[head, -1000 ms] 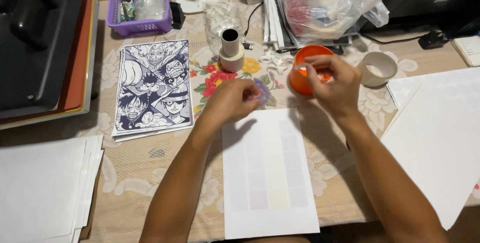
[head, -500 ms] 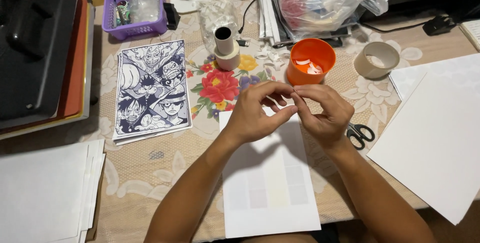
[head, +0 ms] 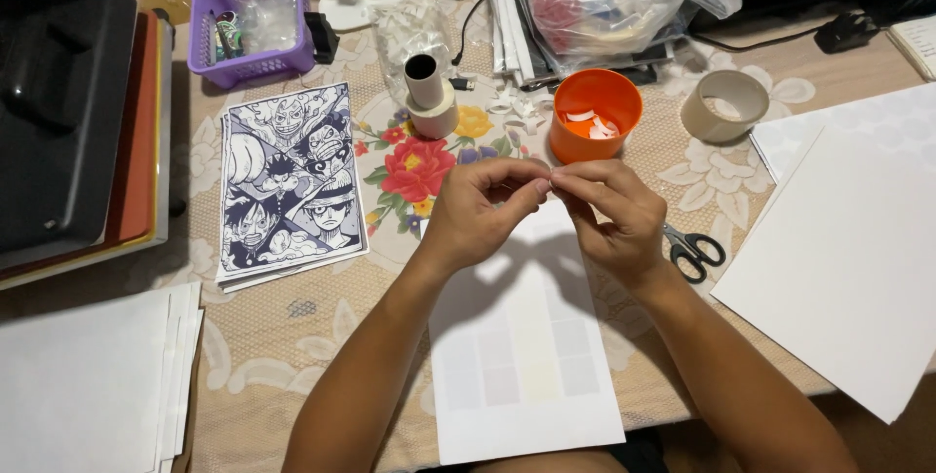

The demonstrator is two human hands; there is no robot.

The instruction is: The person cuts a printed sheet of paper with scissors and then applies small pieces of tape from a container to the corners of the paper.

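A table (head: 292,356) under a beige lace cloth with a floral print fills the view, crowded with paper and craft supplies. Just above centre, the left hand (head: 478,215) and right hand (head: 609,215) meet fingertip to fingertip, thumbs and forefingers pinched narrow on something too small to make out; whether it is tape or a paper scrap cannot be told, nor which way it points. Under the hands, toward six o'clock, lies a white sheet (head: 522,366) with faint pastel blocks, its long axis running from twelve to six. At twelve o'clock stands an orange cup (head: 595,114) holding white bits. Scissors (head: 694,251) lie at three o'clock, a tape roll (head: 723,105) at two, and black-and-white comic prints (head: 288,180) at nine.
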